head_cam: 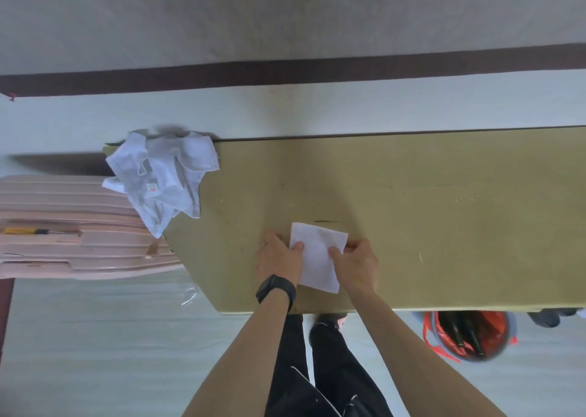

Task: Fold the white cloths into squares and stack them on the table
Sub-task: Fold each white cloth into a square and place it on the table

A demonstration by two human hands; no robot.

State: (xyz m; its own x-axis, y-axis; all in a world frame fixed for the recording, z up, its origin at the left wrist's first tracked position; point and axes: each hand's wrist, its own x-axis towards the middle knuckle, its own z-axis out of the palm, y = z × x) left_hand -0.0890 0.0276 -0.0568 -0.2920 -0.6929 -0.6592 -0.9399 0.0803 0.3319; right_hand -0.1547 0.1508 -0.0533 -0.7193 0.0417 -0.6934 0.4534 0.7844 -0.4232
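Nearest: black trousers and a dark shoe on a pale floor, two bare forearms reaching forward. There is a black wristband on the left wrist.

Left hand grips the left edge of the folded cloth, thumb lying on top. Right hand pinches the right edge between thumb and curled fingers. The cloth lies flat on the counter, close to the near edge and between the two hands. It is a white rectangle, set slightly askew.

Counter surface is dull olive-tan and matte, with small dark specks and one short dark streak just beyond the cloth. Its left end is cut at an angle.

Below the near edge to the right is a blue bucket lined with red plastic, dark items inside — too blurred to name.

Left of the counter is a pink ribbed case with a yellow-handled tool lying on it.

At the far left corner is a loose pile of white cloths — crumpled, a small label showing, one part hanging over the angled edge.

Beyond the counter runs a pale strip, then a dark brown band across the full width, then a mottled grey surface.
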